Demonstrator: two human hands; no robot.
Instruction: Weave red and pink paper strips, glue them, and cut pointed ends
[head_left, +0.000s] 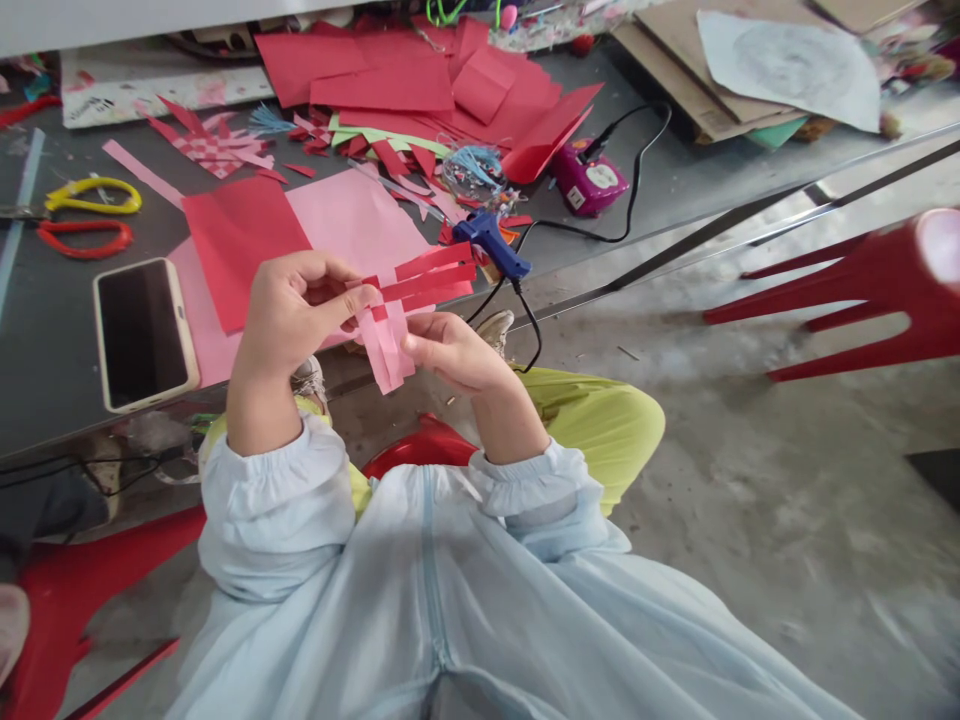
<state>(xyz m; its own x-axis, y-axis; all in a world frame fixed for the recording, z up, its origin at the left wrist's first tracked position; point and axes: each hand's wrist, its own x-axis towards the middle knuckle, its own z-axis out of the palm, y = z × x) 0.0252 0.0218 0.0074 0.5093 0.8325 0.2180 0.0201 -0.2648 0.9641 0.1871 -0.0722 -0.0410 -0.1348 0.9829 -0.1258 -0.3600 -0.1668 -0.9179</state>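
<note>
Between my hands, above my lap at the table edge, is a small weave of paper strips (pixel 387 350), pink ones hanging down and red ones pointing right. My left hand (pixel 289 305) pinches its upper left corner between thumb and fingers. On the right side, my right hand (pixel 457 350) has thumb and fingers closed on a pink strip's edge. Behind my left hand, a red paper sheet (pixel 244 245) lies over pink paper (pixel 360 215). A blue glue gun (pixel 493 243) rests at the table edge just beyond the red strips.
Left on the table are a phone (pixel 146 333) and scissors with yellow and red handles (pixel 90 218). Red sheets (pixel 382 85) and a woven red-and-pink piece (pixel 217 142) lie farther back. A purple power socket (pixel 589 183) trails a black cord. A red stool (pixel 885 290) stands right.
</note>
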